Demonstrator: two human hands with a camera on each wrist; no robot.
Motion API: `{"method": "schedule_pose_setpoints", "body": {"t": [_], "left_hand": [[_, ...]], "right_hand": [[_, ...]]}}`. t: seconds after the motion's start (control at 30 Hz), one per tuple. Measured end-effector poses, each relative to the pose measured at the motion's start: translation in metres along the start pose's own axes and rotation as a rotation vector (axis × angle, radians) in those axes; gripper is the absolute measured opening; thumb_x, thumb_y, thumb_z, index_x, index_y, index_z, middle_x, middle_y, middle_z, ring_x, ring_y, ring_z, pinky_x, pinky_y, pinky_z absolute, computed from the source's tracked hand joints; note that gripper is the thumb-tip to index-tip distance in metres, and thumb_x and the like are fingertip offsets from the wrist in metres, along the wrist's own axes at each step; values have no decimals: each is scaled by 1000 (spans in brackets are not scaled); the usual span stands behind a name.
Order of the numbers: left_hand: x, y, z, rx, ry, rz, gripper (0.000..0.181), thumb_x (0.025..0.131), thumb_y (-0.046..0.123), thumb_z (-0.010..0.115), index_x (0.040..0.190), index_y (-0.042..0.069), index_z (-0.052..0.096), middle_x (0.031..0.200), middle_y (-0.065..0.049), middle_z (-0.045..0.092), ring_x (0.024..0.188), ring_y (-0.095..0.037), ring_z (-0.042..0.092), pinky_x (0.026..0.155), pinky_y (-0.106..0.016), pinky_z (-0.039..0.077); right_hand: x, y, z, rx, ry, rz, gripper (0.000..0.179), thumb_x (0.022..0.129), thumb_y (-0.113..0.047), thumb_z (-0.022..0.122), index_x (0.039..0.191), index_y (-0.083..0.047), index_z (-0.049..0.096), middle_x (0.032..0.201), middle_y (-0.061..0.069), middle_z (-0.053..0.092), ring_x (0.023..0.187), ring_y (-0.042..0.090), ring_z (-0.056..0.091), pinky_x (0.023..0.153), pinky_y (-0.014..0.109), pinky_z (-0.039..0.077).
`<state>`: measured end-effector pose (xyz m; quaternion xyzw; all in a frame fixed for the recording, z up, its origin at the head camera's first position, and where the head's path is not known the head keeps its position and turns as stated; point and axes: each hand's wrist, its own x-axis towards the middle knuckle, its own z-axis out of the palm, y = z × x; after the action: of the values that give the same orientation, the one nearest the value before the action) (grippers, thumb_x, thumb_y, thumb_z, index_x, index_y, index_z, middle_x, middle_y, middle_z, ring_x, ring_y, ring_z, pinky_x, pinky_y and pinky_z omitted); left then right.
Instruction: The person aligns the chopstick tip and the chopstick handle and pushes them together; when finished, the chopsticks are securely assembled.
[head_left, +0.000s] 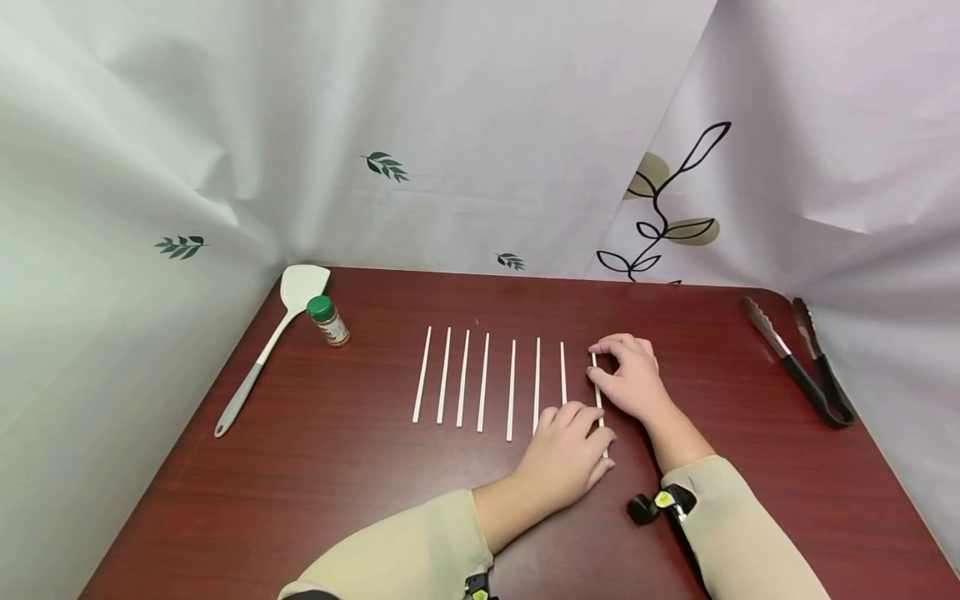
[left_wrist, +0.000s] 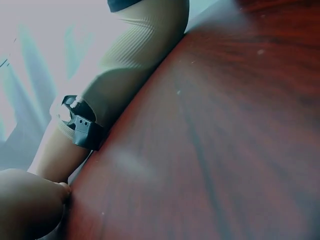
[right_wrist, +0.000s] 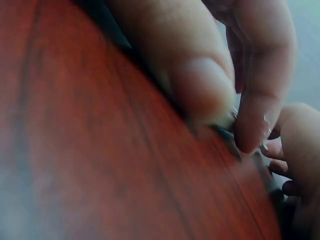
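Note:
In the head view, several thin white sticks (head_left: 463, 378) lie side by side in a row, all running away from me. At the row's right end is one more white stick (head_left: 598, 398), with both hands on it. My right hand (head_left: 630, 377) pinches its far end between thumb and forefinger. My left hand (head_left: 561, 454) holds its near end, covering the lower parts of the neighbouring sticks. In the right wrist view, the right thumb and fingers (right_wrist: 202, 95) come together low over the table, blurred. The left wrist view shows part of the left hand (left_wrist: 30, 205) at lower left.
A white spatula (head_left: 302, 287) with a grey handle lies at the left table edge, beside a green-capped spice jar (head_left: 330, 322). Black-handled tongs (head_left: 813, 383) lie on the right. White patterned cloth (head_left: 465, 125) encloses the red-brown table (head_left: 300, 500) at the back and sides.

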<state>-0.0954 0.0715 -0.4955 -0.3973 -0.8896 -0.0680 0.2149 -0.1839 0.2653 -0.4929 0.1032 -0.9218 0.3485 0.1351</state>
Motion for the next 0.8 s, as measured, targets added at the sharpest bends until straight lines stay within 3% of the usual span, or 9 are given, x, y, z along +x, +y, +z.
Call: {"method": "schedule_pose_setpoints", "body": {"t": [0.13, 0.47, 0.63, 0.8], "left_hand": [[4, -1, 4, 27, 8, -27, 28, 94, 53, 74, 112, 32, 74, 132, 6, 65, 123, -15, 54, 88, -34, 43], [7, 0, 7, 36, 17, -40, 27, 93, 54, 75, 110, 32, 74, 130, 8, 65, 119, -14, 55, 87, -34, 42], [7, 0, 4, 28, -10, -46, 41, 93, 56, 74, 124, 30, 71, 131, 7, 63, 120, -14, 54, 89, -35, 43], [4, -4, -3, -51, -21, -33, 56, 91, 58, 73, 135, 25, 67, 137, 3, 60, 127, -17, 51, 94, -37, 43]], "right_hand": [[1, -3, -1, -30, -26, 44, 37, 87, -16, 79, 121, -3, 76, 128, 18, 64, 126, 48, 46, 104, 67, 30], [-2, -2, -1, -63, -12, 18, 41, 90, -19, 77, 127, -2, 75, 129, 18, 64, 126, 48, 46, 102, 68, 31], [-2, -1, -1, -67, -18, 26, 48, 92, -20, 78, 135, -2, 70, 132, 20, 63, 128, 49, 45, 104, 68, 31], [1, -1, -1, 28, 41, 35, 59, 93, -17, 76, 145, 4, 58, 130, 24, 63, 124, 47, 48, 105, 62, 32]]}}
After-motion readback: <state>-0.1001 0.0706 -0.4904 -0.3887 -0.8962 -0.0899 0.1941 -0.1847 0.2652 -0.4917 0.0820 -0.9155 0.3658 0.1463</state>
